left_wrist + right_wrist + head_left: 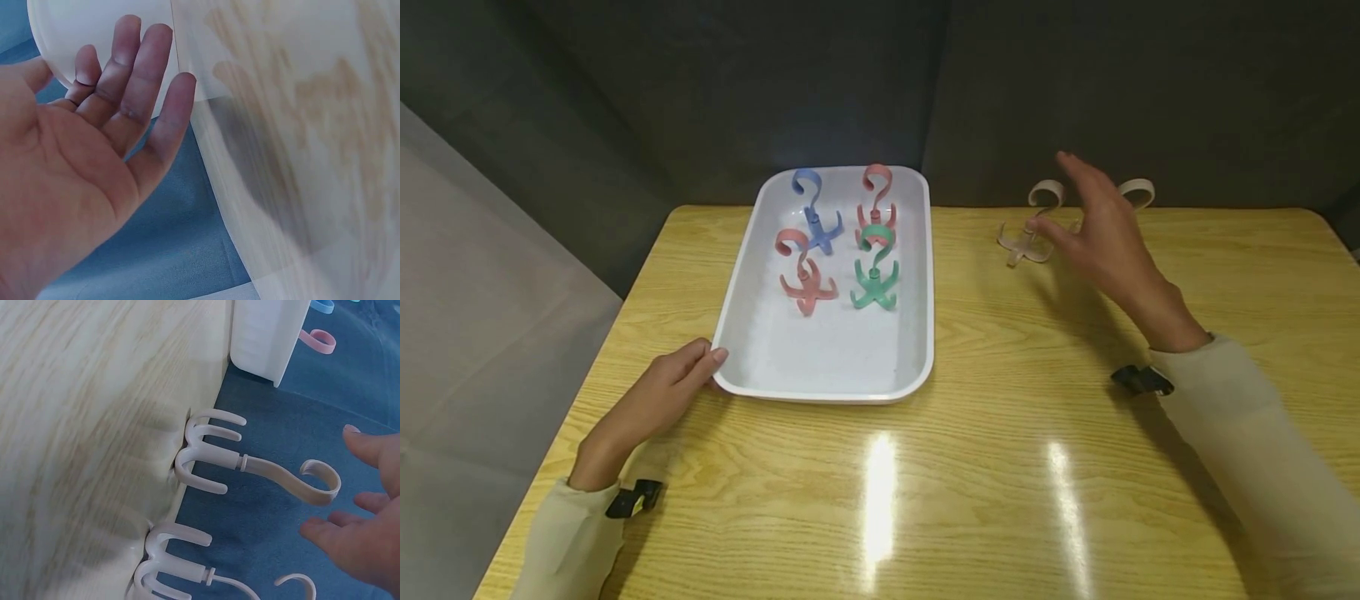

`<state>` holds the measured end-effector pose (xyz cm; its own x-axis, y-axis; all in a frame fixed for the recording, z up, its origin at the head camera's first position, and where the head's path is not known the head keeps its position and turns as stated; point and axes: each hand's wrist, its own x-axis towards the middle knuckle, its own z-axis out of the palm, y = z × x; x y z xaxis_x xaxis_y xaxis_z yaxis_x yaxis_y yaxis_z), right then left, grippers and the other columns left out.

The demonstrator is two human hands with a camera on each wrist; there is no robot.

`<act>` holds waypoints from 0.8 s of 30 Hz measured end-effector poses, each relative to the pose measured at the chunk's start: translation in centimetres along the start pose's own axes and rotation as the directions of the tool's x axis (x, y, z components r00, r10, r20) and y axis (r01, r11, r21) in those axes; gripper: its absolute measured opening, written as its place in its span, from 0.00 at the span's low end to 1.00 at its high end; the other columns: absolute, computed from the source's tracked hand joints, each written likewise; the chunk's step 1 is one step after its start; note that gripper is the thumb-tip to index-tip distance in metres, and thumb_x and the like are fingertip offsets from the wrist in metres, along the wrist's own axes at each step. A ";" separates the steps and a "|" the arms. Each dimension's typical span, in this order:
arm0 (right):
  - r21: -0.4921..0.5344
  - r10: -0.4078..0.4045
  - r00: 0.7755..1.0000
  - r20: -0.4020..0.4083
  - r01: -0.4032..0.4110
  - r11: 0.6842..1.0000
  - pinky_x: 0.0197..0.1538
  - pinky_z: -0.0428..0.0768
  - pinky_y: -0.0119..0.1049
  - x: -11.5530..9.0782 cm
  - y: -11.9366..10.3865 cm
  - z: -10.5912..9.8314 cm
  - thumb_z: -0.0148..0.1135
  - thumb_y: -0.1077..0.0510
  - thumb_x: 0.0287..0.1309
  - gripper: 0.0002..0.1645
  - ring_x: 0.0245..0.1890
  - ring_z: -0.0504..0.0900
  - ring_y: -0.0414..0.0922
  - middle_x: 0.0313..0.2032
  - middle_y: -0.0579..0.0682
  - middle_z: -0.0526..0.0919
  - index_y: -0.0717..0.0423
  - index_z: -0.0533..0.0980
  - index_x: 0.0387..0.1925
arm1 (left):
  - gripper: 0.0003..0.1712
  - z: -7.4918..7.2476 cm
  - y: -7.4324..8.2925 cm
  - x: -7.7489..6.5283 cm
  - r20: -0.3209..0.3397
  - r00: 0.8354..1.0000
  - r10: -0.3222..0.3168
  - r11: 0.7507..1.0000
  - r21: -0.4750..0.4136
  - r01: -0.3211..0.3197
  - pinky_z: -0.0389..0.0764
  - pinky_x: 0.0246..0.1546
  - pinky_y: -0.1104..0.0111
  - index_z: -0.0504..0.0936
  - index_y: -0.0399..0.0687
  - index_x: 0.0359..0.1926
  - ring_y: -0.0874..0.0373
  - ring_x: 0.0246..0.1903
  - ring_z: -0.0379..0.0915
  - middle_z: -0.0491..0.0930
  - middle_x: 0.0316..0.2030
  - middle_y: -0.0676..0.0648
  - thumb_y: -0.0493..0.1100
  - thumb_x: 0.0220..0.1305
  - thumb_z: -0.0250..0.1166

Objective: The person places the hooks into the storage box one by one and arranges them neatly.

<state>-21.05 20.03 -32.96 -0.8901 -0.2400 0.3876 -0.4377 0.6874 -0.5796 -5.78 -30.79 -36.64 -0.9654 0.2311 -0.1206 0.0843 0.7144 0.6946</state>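
My left hand (658,390) holds the front left corner of a white tray (917,358), thumb over the rim and fingers on the outside. Standing in the tray are four-pronged hook hangers: a blue one (823,237), a green one (875,287), a front pink one (808,292) and a back pink one (876,217). To the right, my right hand (1105,237) hovers with thumb and fingers spread, beside the curled top of a whitish hanger (212,454). A second whitish hanger (181,567) stands close by; in the head view the hand hides most of it.
The wooden table (985,467) carries the tray and both whitish hangers. A dark cloth (1120,83) rises behind its back edge, and grey cloth (497,358) lies off its left side. Dark wrist straps (1142,380) sit at both cuffs.
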 end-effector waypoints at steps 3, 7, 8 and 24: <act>0.016 0.015 1.000 0.017 -0.016 1.000 0.68 0.64 0.64 0.0 0.2 0.1 0.70 0.63 0.68 0.49 0.72 0.62 0.67 0.75 0.67 0.60 0.59 0.53 0.81 | 0.21 0.0 0.0 0.0 0.000 1.000 0.000 1.000 -0.001 0.000 0.69 0.34 0.64 0.74 0.45 0.37 0.55 0.27 0.63 0.70 0.28 0.43 0.53 0.85 0.47; 0.041 0.032 0.999 0.030 -0.034 0.999 0.66 0.68 0.63 0.0 0.3 0.2 0.69 0.63 0.68 0.49 0.69 0.65 0.68 0.74 0.68 0.61 0.58 0.52 0.81 | 0.21 0.0 -0.1 0.0 0.001 1.000 0.003 1.000 -0.003 -0.003 0.69 0.34 0.64 0.74 0.44 0.37 0.55 0.26 0.63 0.70 0.28 0.43 0.53 0.85 0.47; 0.043 0.037 0.999 0.032 -0.038 0.998 0.67 0.68 0.63 0.0 0.3 0.2 0.69 0.63 0.69 0.49 0.69 0.65 0.68 0.74 0.69 0.61 0.58 0.52 0.81 | 0.21 0.0 -0.1 0.0 0.001 1.000 0.004 1.000 -0.004 -0.004 0.69 0.34 0.64 0.74 0.44 0.37 0.55 0.26 0.63 0.70 0.27 0.43 0.53 0.85 0.47; 0.072 0.060 0.998 -0.021 -0.058 0.996 0.60 0.75 0.62 0.1 0.9 0.6 0.60 0.64 0.75 0.34 0.62 0.77 0.68 0.64 0.70 0.74 0.63 0.62 0.76 | 0.22 -0.1 0.1 0.1 0.010 1.000 -0.002 1.000 -0.001 0.002 0.69 0.34 0.63 0.74 0.43 0.37 0.54 0.25 0.63 0.68 0.27 0.43 0.53 0.86 0.47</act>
<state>-21.61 20.18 -33.86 -0.9119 -0.1840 0.3669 -0.3931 0.6488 -0.6515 -5.85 -30.76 -36.56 -0.9631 0.2364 -0.1286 0.0826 0.7144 0.6948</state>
